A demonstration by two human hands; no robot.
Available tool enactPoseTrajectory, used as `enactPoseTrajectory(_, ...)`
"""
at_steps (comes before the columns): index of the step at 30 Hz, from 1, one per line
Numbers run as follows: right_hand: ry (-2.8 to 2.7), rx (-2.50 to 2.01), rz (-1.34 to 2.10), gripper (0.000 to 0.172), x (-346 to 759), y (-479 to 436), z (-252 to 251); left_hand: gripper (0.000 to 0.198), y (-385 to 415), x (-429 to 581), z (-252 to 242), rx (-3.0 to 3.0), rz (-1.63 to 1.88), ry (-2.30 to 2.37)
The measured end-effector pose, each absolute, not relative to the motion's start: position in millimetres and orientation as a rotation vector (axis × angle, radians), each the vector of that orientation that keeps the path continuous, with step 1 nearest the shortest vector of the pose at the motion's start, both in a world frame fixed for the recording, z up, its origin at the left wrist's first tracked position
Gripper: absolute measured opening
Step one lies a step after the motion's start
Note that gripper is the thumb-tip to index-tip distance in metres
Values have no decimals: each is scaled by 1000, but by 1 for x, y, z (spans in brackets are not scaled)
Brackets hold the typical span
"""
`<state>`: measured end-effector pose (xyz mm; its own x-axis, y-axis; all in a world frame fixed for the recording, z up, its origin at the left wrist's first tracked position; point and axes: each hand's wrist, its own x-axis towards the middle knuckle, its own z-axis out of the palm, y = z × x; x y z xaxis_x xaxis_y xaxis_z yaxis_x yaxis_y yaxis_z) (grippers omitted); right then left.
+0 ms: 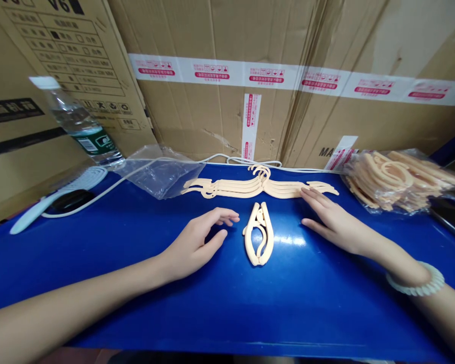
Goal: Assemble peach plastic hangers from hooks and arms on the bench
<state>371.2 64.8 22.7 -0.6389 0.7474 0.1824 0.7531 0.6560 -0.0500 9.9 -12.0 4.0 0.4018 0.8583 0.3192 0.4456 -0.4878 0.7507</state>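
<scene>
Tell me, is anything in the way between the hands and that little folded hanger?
Nothing visible is. The folded hanger lies alone on the blue table between the two hands. The left hand is just beside it, open. The right hand is a bit farther off, by the stack of open hangers behind.

Left hand (197, 242) sits palm down, fingers (227, 218) loosely curled; right hand (333, 223) lies flat, apparently open.

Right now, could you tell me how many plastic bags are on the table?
2: an empty bag beside the bottle, and a bag of hangers at far right.
</scene>
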Motion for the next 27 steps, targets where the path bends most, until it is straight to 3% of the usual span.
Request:
enactPoseTrajectory(8,-2712,-1289,-54,71,374,71,17,31,-13,10,4,2135,941,1091)
enactPoseTrajectory(18,-2618,-1120,-65,35,376,79,28,33,-14,10,3,2172,930,1074)
enactPoseTrajectory(27,-2457,-1119,20,24,377,88,26,33,-15,11,5,2164,967,1063)
